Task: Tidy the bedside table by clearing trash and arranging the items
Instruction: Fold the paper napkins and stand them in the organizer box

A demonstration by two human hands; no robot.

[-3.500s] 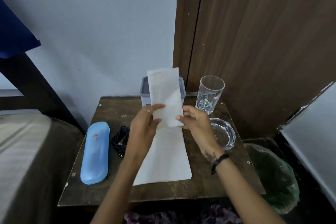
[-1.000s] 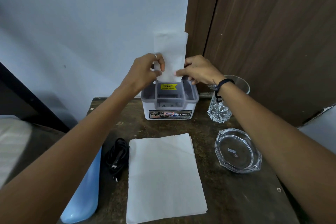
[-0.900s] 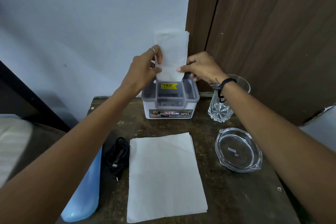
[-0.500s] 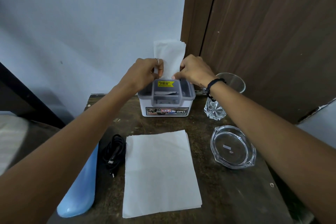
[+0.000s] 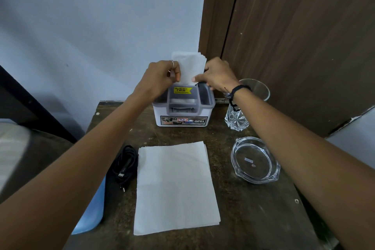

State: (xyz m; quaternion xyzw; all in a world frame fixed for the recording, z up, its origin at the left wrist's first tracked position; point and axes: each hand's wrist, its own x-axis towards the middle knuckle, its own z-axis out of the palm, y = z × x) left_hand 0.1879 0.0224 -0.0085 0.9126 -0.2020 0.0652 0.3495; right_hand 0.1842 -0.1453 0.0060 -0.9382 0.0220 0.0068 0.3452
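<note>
Both hands are up at the back of the bench (image 5: 253,219), feeding a folded tissue (image 5: 187,67) upright into the rear slot of the white organiser (image 5: 182,115). The left hand (image 5: 160,79) pinches its left edge, the right hand (image 5: 217,76) its right edge, each grip closed on the paper just above the rim. It looks feather-light and limp, likely to buckle if pushed from the top, so holding low by both edges seems wise. A second tissue sheet (image 5: 174,189) lies flat in front, between the black cable (image 5: 124,165) and the glass ashtray (image 5: 254,161).
</note>
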